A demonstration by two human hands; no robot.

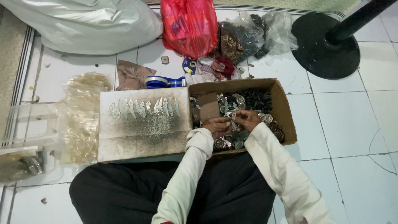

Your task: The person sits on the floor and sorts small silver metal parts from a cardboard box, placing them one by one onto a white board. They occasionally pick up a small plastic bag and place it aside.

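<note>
Both hands meet over the cardboard box (286,112) on the tiled floor. The left hand (216,124) and the right hand (248,119) pinch together a small metal part (231,120), which sits between their fingertips, above the other parts near the box's front edge.

An open brown cardboard box (286,108) of metal parts sits centre-right; a red plastic bag (188,25), clear bags (265,31) and a large white sack (87,25) line the far side.
</note>
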